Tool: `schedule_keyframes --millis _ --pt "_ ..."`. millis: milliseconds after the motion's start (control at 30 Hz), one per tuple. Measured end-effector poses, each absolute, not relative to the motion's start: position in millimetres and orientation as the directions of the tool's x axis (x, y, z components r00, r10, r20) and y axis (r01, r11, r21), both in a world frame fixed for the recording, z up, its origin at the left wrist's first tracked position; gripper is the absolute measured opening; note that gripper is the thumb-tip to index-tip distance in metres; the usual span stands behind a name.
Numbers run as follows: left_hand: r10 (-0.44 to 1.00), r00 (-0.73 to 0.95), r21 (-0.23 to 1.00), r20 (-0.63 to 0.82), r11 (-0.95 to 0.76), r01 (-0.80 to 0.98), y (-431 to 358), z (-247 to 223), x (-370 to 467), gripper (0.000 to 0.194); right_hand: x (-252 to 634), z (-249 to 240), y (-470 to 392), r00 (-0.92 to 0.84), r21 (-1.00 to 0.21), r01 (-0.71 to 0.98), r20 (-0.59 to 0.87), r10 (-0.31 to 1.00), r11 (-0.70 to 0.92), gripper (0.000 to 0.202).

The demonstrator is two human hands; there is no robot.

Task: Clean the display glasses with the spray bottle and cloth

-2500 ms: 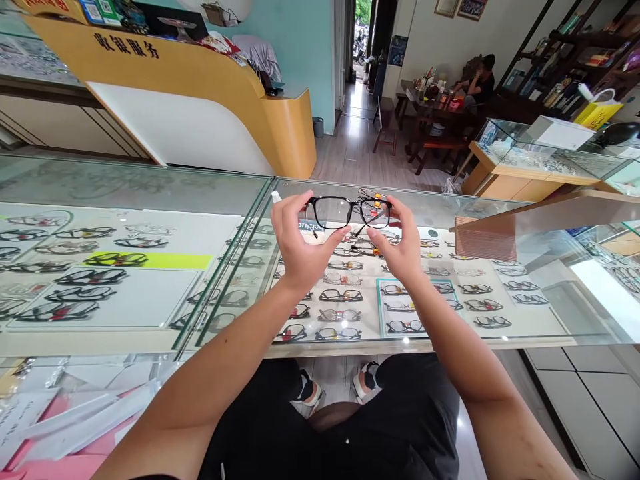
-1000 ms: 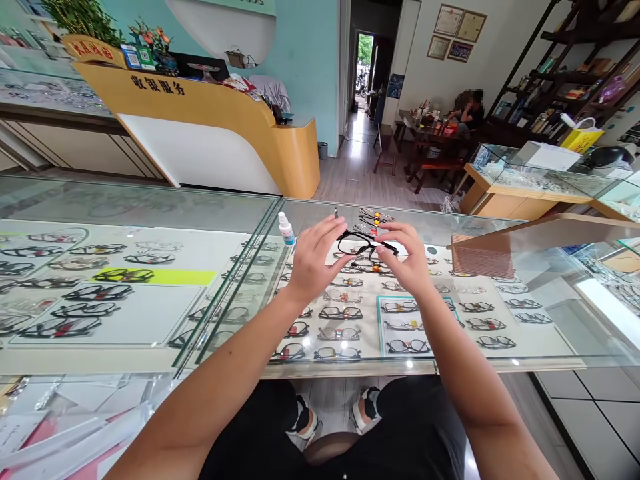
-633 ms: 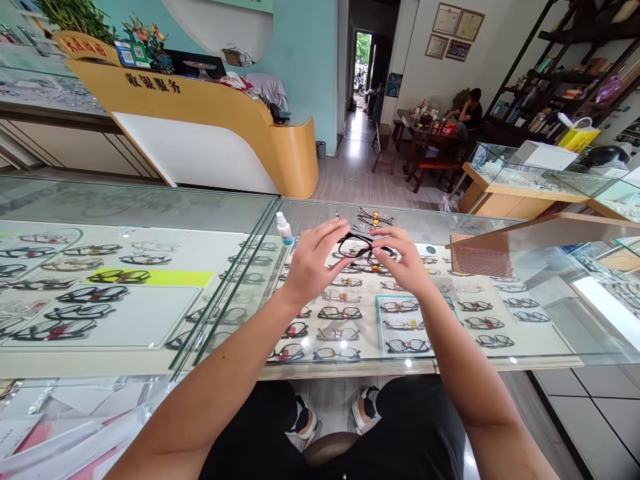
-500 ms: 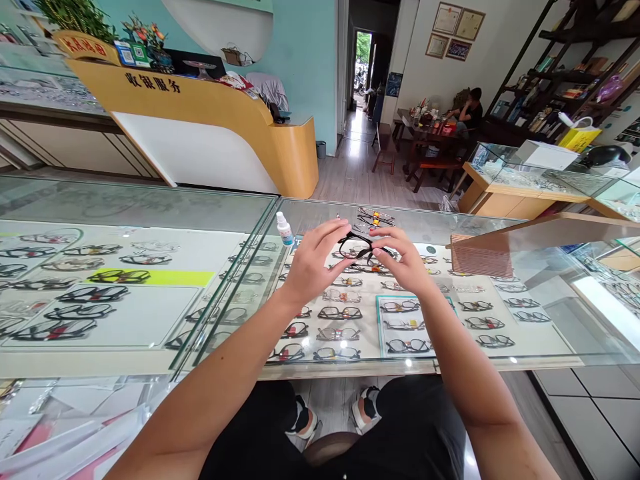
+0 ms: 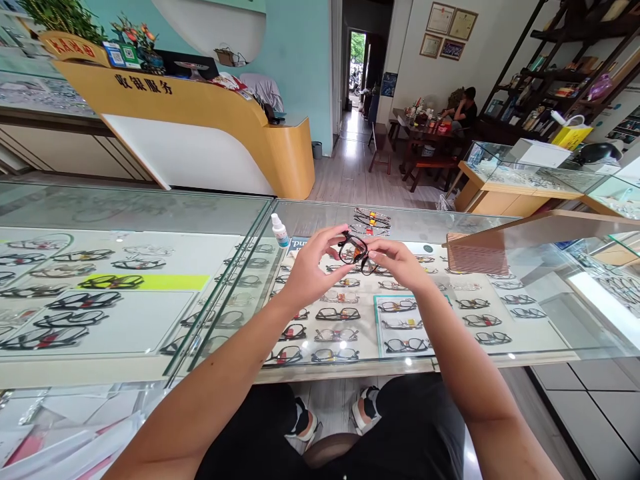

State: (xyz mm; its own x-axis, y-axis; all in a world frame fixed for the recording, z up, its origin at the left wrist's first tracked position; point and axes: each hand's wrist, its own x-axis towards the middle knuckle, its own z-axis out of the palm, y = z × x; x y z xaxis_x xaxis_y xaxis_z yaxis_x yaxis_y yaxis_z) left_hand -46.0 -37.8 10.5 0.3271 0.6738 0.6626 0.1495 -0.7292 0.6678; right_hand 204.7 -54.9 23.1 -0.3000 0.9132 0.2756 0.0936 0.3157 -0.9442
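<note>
Between my two hands, above the glass top of the display case point(image 5: 300, 220), is a pair of black-framed eyeglasses point(image 5: 353, 251). My left hand point(image 5: 320, 260) grips one end of the frame with thumb and fingers. The other side is pinched by my right hand point(image 5: 395, 261). The glasses are turned at a slant, one lens higher than the other. A small white spray bottle point(image 5: 279, 231) with a blue label stands upright on the glass, left of my left hand. Just beyond the hands lie several stacked eyeglasses point(image 5: 372, 220).
Rows of eyeglasses point(image 5: 338, 313) lie under the glass. On the right, a wooden-framed panel point(image 5: 500, 247), perhaps a mirror, rests on the case. A second case section point(image 5: 140, 320) adjoins at left. Across the aisle stands a wooden counter point(image 5: 290, 153); a person point(image 5: 466, 112) sits at a far table.
The eyeglasses have been turned from nearly level to a steeper slant, and my right hand has shifted slightly with them. The view has moved a little.
</note>
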Motion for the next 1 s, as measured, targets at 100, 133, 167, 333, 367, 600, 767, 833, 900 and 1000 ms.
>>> schedule_keyframes --millis 100,133,167,333,367,600,767,833,900,1000 --pt "0.698 0.339 0.717 0.630 -0.691 0.092 -37.0 9.6 -45.4 0.075 204.9 25.0 -55.4 -0.319 -0.977 0.029 0.190 0.928 0.210 0.035" --pt "0.706 0.342 0.729 0.621 -0.680 0.080 -37.0 10.0 -45.4 0.075 205.1 25.9 -55.6 -0.314 -0.982 0.023 0.172 0.934 0.189 0.036" --pt "0.714 0.345 0.741 0.610 -0.668 0.071 -36.9 10.5 -45.4 0.075 205.2 26.8 -55.9 -0.309 -0.984 0.020 0.160 0.937 0.175 0.036" --pt "0.761 0.360 0.811 0.540 -0.585 0.018 -35.8 11.2 -45.4 0.081 204.3 26.8 -56.0 -0.310 -0.986 -0.007 0.163 0.937 0.169 0.032" --pt "0.769 0.358 0.823 0.530 -0.568 0.004 -35.2 10.5 -44.8 0.083 203.3 25.6 -55.6 -0.306 -0.985 -0.006 0.164 0.938 0.171 0.031" --pt "0.867 0.126 0.874 0.482 -0.486 0.004 -37.4 3.7 -32.6 0.065 198.1 13.1 -48.1 -0.114 -0.971 0.011 0.236 0.965 0.239 0.039" --pt "0.908 0.156 0.903 0.388 -0.409 0.134 -49.3 5.3 -26.2 0.021 189.5 2.3 -47.6 0.047 -0.934 0.107 0.348 0.936 0.341 0.037" --pt "0.904 0.243 0.912 0.353 -0.390 0.125 -53.6 5.2 -23.8 0.028 179.9 -1.5 -51.9 0.079 -0.884 0.202 0.444 0.892 0.422 0.033" --pt "0.913 0.237 0.925 0.332 -0.364 0.107 -55.7 3.8 -21.7 0.035 169.4 -4.5 -57.3 0.082 -0.817 0.312 0.532 0.843 0.486 0.028" --pt "0.932 0.181 0.941 0.313 -0.331 0.078 -54.1 1.0 -19.9 0.040 158.0 -7.8 -63.6 0.053 -0.738 0.419 0.601 0.798 0.529 0.027"
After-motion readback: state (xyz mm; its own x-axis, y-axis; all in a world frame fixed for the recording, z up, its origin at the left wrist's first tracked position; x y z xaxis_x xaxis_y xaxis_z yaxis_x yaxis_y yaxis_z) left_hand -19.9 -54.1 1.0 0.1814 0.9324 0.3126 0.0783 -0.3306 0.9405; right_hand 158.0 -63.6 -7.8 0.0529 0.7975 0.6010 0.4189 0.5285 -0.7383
